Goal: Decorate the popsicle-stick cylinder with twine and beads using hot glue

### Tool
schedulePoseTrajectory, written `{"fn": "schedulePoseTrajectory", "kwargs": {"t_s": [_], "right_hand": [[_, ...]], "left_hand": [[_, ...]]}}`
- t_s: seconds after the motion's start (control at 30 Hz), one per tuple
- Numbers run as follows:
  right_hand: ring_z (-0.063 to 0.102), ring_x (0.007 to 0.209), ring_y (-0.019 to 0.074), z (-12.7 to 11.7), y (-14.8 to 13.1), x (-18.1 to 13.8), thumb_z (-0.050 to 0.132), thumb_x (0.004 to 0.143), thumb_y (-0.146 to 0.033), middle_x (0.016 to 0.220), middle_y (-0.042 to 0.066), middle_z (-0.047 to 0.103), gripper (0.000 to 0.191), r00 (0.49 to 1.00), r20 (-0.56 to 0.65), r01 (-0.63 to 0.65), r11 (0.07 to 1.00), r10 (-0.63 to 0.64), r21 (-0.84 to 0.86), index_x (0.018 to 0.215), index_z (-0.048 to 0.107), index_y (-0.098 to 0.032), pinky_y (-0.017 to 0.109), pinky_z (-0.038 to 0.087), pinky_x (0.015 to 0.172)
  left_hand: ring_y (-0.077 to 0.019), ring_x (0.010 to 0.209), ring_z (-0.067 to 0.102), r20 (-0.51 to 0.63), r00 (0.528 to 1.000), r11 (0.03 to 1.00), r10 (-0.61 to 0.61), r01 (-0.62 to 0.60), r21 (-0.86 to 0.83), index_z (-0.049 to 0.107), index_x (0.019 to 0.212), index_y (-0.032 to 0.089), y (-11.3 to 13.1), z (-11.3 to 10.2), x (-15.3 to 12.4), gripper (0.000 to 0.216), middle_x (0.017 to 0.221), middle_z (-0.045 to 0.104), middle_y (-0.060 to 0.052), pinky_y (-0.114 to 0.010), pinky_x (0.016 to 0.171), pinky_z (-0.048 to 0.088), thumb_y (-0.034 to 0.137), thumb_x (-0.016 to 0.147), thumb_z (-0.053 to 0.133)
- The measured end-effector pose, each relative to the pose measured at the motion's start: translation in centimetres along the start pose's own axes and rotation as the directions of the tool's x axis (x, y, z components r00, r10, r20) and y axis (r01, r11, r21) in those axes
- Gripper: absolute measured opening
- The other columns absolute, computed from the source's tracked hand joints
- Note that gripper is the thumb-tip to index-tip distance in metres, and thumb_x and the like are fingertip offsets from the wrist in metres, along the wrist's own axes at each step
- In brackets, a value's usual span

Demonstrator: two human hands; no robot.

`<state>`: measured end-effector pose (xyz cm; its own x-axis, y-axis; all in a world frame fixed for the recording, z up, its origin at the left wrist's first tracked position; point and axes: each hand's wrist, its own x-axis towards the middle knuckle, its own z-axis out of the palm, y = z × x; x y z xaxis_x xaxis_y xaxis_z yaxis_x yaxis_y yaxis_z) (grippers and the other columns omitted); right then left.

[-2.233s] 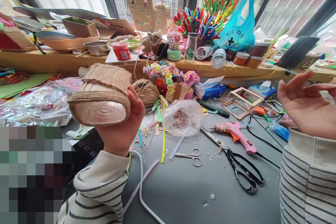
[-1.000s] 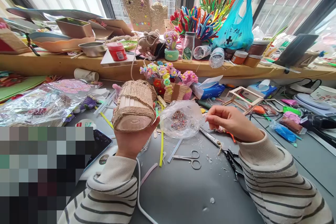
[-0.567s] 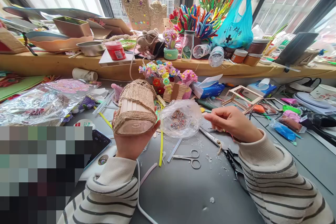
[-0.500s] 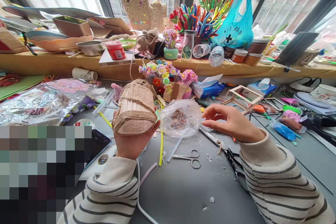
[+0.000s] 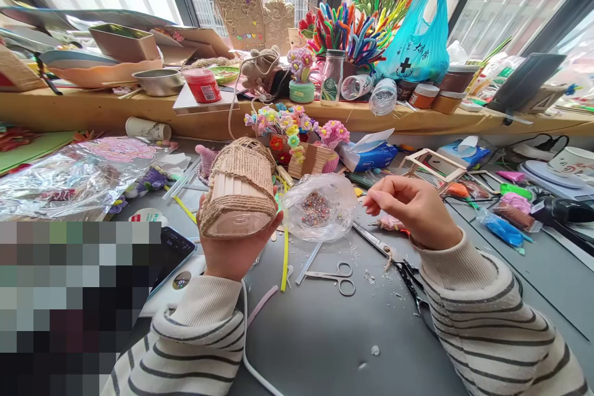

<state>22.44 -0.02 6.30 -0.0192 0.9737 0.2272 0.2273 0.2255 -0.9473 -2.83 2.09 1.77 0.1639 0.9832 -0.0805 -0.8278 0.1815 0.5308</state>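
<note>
My left hand [image 5: 234, 249] grips a jar wrapped in jute twine and wooden sticks [image 5: 239, 189], lying on its side with its base toward me. My right hand [image 5: 413, 207] hovers just right of a clear plastic bag of small beads [image 5: 319, 207], fingers pinched together; whatever is between them is too small to make out. Both arms wear striped sleeves.
On the grey table [image 5: 325, 334] lie small scissors [image 5: 335, 275], black scissors [image 5: 413, 278], a pink glue gun [image 5: 390, 223], a yellow-green pipe cleaner [image 5: 284, 260] and a phone [image 5: 174, 249]. A paper-flower basket [image 5: 301, 142] and tissue pack [image 5: 369, 154] stand behind. The wooden shelf [image 5: 93, 108] is crowded.
My right hand came down from the far right to the bead bag, opened its fingers briefly, then pinched them shut again. The left hand lowered the jar and moved it toward the middle.
</note>
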Motion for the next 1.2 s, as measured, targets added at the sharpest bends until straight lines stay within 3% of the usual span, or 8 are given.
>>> {"fn": "schedulePoseTrajectory", "kwargs": {"t_s": [0.17,0.23,0.3,0.47,0.67,0.8,0.93,1.2], "right_hand": [[0.034,0.035,0.0045,0.4,0.6,0.0,0.068,0.069,-0.035,0.043,-0.008,0.043,0.029,0.995,-0.091,-0.024,0.999,0.027,0.037,0.055,0.046,-0.021,0.02,0.028,0.035],[0.031,0.034,0.0047,0.4,0.6,0.0,0.068,0.069,-0.031,0.042,-0.011,0.038,0.018,0.999,-0.035,-0.027,0.999,0.029,0.047,0.075,0.053,-0.024,0.019,0.026,0.034],[0.035,0.038,0.0058,0.4,0.6,0.1,0.068,0.071,-0.03,0.045,-0.012,0.038,0.031,0.998,0.055,0.009,1.0,-0.01,0.014,0.098,0.055,-0.027,0.019,0.031,0.037],[0.059,0.093,0.0142,0.5,1.1,0.4,0.066,0.073,-0.032,0.099,0.005,0.061,0.017,0.959,0.2,0.229,0.964,-0.201,-0.131,0.086,0.067,-0.023,0.027,0.051,0.077],[0.047,0.04,0.0079,2.2,2.8,0.5,0.051,0.083,-0.038,0.047,-0.006,0.051,0.023,0.994,0.066,0.105,0.898,-0.085,-0.427,0.075,0.059,-0.018,0.023,0.04,0.047],[0.058,0.073,0.0133,4.4,3.5,0.5,0.048,0.075,-0.009,0.074,0.002,0.063,0.014,0.98,0.167,0.182,0.831,-0.109,-0.526,0.077,0.06,-0.017,0.027,0.045,0.071],[0.055,0.081,0.0176,6.2,4.2,1.3,0.053,0.069,-0.01,0.08,0.005,0.062,0.01,0.964,0.253,0.226,0.751,-0.081,-0.621,0.068,0.06,-0.017,0.032,0.044,0.077],[0.054,0.108,0.0204,7.7,6.9,3.1,0.05,0.077,-0.006,0.114,0.013,0.061,0.038,0.961,0.275,0.194,0.662,0.018,-0.724,0.114,0.056,-0.01,0.035,0.041,0.093]], "left_hand": [[-0.0238,0.07,0.065,0.043,0.999,0.999,0.025,-0.027,0.032,0.06,0.111,0.02,0.0,0.0,0.0,0.057,0.094,0.072,-0.013,-0.039,0.067,0.057,0.061,0.078,0.037],[-0.023,0.07,0.065,0.049,0.998,0.999,0.032,-0.034,0.039,0.06,0.111,0.021,0.0,0.0,-0.1,0.056,0.095,0.071,-0.012,-0.039,0.068,0.057,0.061,0.078,0.037],[-0.0232,0.07,0.065,0.023,0.999,0.999,0.024,-0.025,0.038,0.061,0.11,0.021,0.0,0.0,-0.1,0.057,0.095,0.071,-0.012,-0.039,0.068,0.057,0.062,0.077,0.039],[-0.0246,0.078,0.064,-0.053,0.998,0.999,0.042,-0.04,0.036,0.061,0.111,0.023,-0.1,-0.2,0.0,0.055,0.095,0.071,-0.011,-0.04,0.068,0.058,0.062,0.074,0.046],[-0.0222,0.076,0.063,-0.081,0.993,0.995,0.084,-0.079,0.069,0.062,0.109,0.025,-0.3,-0.2,0.2,0.054,0.096,0.069,-0.01,-0.04,0.065,0.058,0.062,0.072,0.049],[-0.0211,0.075,0.063,-0.043,0.997,0.997,0.067,-0.064,0.05,0.064,0.105,0.024,-0.3,0.0,0.2,0.053,0.104,0.068,-0.01,-0.038,0.066,0.058,0.063,0.071,0.051],[-0.0215,0.077,0.062,-0.04,0.997,0.997,0.064,-0.062,0.048,0.064,0.106,0.025,-0.3,-0.1,0.2,0.053,0.103,0.068,-0.009,-0.038,0.067,0.058,0.063,0.071,0.051],[-0.0226,0.078,0.061,-0.087,0.994,0.997,0.072,-0.069,0.029,0.062,0.111,0.026,-0.4,-0.4,0.2,0.055,0.102,0.067,-0.008,-0.041,0.064,0.059,0.062,0.07,0.052]]}}
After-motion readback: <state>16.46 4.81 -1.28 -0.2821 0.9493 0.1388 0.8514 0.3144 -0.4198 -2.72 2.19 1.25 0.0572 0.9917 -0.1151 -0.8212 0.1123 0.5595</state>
